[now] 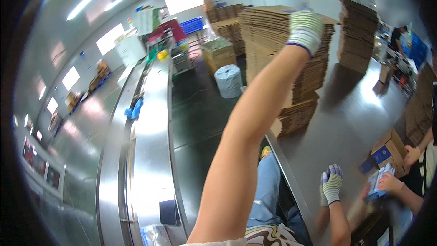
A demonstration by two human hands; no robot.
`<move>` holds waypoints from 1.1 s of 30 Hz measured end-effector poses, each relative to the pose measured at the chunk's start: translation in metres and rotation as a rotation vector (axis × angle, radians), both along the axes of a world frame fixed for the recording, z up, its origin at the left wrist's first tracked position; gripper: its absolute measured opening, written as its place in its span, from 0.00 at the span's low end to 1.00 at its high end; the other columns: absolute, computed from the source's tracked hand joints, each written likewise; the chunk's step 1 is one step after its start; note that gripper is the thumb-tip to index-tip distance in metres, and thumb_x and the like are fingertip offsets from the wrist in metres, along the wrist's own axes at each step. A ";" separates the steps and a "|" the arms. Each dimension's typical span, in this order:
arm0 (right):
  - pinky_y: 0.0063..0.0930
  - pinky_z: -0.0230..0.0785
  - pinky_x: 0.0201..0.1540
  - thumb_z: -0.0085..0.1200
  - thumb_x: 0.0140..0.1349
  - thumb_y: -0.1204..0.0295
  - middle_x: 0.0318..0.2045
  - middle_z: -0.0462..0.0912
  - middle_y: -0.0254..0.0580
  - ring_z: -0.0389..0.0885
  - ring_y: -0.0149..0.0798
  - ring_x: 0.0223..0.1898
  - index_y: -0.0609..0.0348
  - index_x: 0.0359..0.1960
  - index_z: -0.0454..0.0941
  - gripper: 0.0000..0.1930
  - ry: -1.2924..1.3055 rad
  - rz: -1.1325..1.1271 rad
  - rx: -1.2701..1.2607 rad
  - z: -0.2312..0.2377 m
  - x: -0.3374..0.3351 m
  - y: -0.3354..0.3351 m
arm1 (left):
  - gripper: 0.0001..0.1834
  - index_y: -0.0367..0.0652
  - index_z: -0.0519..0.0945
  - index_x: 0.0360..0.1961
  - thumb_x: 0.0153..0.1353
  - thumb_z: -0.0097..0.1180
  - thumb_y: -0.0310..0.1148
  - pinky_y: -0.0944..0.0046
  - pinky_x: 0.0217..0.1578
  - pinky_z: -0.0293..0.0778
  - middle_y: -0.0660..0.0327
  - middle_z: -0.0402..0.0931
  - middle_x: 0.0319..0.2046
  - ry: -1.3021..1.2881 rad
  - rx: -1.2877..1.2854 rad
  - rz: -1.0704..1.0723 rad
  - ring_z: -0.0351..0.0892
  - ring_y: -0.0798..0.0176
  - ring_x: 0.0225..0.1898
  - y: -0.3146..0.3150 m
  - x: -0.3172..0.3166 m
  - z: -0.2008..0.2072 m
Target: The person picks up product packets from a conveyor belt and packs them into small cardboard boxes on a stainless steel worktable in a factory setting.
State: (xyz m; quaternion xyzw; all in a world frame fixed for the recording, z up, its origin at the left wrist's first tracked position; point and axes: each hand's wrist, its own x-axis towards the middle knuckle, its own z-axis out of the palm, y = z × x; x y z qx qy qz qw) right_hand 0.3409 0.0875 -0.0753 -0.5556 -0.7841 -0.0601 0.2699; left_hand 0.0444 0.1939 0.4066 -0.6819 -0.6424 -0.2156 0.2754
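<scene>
My left arm stretches far forward, and my left hand [307,31], in a white glove with yellow-green stripes, is at the top of a tall stack of flattened cardboard boxes [264,32]. The fingers point away from me and are mostly hidden, so their grip does not show. Lower right, my right hand [332,186] wears a matching glove with greyish fingertips. It is over the grey metal table [300,155], fingers extended and nothing visible in them.
At the right, another person's hands hold a blue-white packet [378,183] beside an open carton [392,154]. Another cardboard stack [358,36] stands farther back. Left of me runs a steel conveyor bench [152,155] with a dark phone-like slab [169,212]. A bluish roll [228,82] stands beyond.
</scene>
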 end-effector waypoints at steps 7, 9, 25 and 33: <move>0.47 0.55 0.62 0.51 0.58 0.65 0.55 0.69 0.52 0.63 0.54 0.59 0.62 0.51 0.70 0.20 -0.001 0.028 -0.028 0.005 -0.009 -0.003 | 0.08 0.47 0.84 0.34 0.56 0.55 0.33 0.58 0.35 0.75 0.57 0.80 0.32 0.172 0.443 -0.167 0.80 0.57 0.36 -0.020 0.000 -0.005; 0.46 0.56 0.62 0.50 0.59 0.65 0.55 0.69 0.53 0.63 0.54 0.59 0.62 0.50 0.70 0.19 0.001 -0.012 -0.048 0.011 -0.010 -0.006 | 0.08 0.48 0.84 0.30 0.55 0.55 0.36 0.56 0.30 0.72 0.58 0.79 0.26 0.219 0.499 -0.407 0.79 0.57 0.30 -0.056 0.018 -0.010; 0.37 0.60 0.62 0.46 0.63 0.71 0.60 0.68 0.49 0.67 0.48 0.59 0.65 0.60 0.64 0.23 0.035 -0.583 -0.236 0.097 0.290 0.069 | 0.13 0.40 0.70 0.39 0.51 0.57 0.27 0.53 0.41 0.69 0.52 0.69 0.35 -1.241 -0.258 -1.181 0.71 0.46 0.41 -0.157 0.089 -0.284; 0.36 0.60 0.62 0.45 0.64 0.72 0.60 0.68 0.49 0.67 0.47 0.59 0.65 0.60 0.63 0.23 -0.083 -0.602 -0.240 0.101 0.280 0.095 | 0.14 0.38 0.71 0.40 0.49 0.56 0.22 0.53 0.41 0.70 0.47 0.73 0.36 -1.176 -0.482 -0.885 0.73 0.42 0.40 -0.171 0.056 -0.349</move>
